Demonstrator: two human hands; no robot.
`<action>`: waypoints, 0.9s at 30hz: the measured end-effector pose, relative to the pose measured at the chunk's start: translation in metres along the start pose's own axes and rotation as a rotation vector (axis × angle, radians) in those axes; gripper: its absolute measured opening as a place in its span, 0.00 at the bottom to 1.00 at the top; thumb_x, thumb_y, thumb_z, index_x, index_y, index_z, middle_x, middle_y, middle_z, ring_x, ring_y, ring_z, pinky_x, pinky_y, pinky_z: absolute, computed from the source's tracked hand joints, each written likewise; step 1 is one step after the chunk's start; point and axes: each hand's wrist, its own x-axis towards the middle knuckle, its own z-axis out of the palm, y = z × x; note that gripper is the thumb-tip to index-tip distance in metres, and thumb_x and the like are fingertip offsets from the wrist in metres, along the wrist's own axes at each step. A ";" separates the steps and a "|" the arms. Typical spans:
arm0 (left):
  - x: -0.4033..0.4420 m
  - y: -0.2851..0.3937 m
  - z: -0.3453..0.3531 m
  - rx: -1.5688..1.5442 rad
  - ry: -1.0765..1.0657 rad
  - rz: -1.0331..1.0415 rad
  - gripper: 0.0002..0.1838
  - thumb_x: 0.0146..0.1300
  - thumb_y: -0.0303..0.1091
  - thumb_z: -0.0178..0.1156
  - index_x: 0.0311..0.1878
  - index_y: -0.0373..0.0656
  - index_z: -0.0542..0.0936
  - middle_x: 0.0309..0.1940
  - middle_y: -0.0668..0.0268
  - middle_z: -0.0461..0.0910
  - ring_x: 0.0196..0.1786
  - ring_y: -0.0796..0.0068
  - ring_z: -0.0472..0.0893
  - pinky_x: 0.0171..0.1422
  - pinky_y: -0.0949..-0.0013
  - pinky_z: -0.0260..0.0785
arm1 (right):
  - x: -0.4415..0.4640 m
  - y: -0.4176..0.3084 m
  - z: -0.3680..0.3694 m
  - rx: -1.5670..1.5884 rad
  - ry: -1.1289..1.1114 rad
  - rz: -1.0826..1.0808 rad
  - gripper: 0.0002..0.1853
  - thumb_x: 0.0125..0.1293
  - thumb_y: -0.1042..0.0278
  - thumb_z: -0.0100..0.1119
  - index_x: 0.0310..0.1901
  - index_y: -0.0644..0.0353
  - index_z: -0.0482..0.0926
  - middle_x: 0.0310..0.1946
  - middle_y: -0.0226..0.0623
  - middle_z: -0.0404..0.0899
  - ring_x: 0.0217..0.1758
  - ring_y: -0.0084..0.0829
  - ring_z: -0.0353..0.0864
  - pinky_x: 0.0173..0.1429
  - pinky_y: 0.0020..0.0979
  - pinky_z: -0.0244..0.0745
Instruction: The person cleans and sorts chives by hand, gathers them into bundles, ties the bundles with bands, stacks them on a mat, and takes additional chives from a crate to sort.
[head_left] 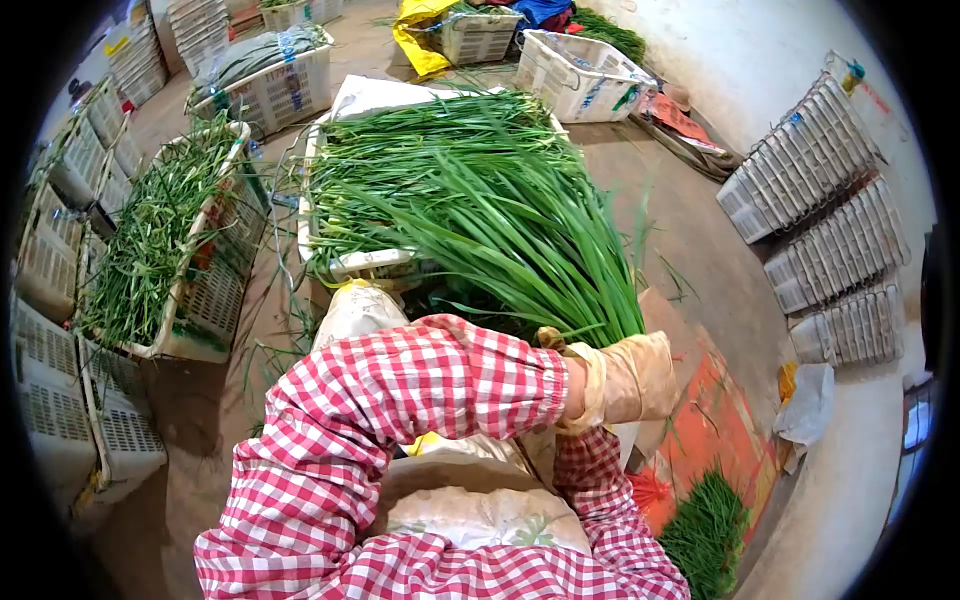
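Observation:
My left hand [632, 378], in a pale yellowish glove, reaches across my body to the right. Its fingers close round the lower end of a large bunch of garlic chives [520, 230]. The long green leaves fan up and left over a white crate [305, 190] heaped with more chives [430, 140]. My right sleeve [590, 465], red and white checked, runs up beneath the left wrist. The right hand itself is hidden behind the left glove and forearm.
Another crate of loose greens [160, 225] stands at the left, near several stacked crates [50, 390]. More chives [708, 530] lie at the lower right by an orange sheet [715, 420]. Nested crates [800, 160] lean along the right wall. A white crate [580, 80] stands behind.

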 end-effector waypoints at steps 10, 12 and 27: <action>-0.060 -0.014 0.143 -0.151 -0.617 -0.190 0.10 0.56 0.38 0.55 0.38 0.50 0.83 0.34 0.70 0.78 0.38 0.69 0.77 0.41 0.66 0.68 | 0.032 0.042 -0.063 0.414 0.171 0.438 0.42 0.53 0.44 0.68 0.63 0.61 0.66 0.52 0.41 0.76 0.53 0.35 0.77 0.61 0.38 0.71; -0.058 -0.016 0.079 -0.009 -0.844 -0.140 0.15 0.58 0.42 0.54 0.46 0.54 0.82 0.44 0.71 0.78 0.46 0.71 0.77 0.49 0.66 0.68 | 0.029 0.008 -0.035 0.301 0.076 0.222 0.42 0.59 0.46 0.64 0.68 0.62 0.59 0.57 0.42 0.72 0.59 0.35 0.72 0.61 0.35 0.69; -0.067 -0.069 -0.067 -0.195 -0.081 -0.053 0.07 0.47 0.33 0.61 0.31 0.45 0.81 0.18 0.66 0.76 0.23 0.64 0.79 0.25 0.63 0.70 | -0.017 -0.015 -0.039 -1.211 0.026 0.032 0.17 0.66 0.70 0.54 0.56 0.59 0.75 0.52 0.42 0.78 0.53 0.32 0.78 0.55 0.29 0.72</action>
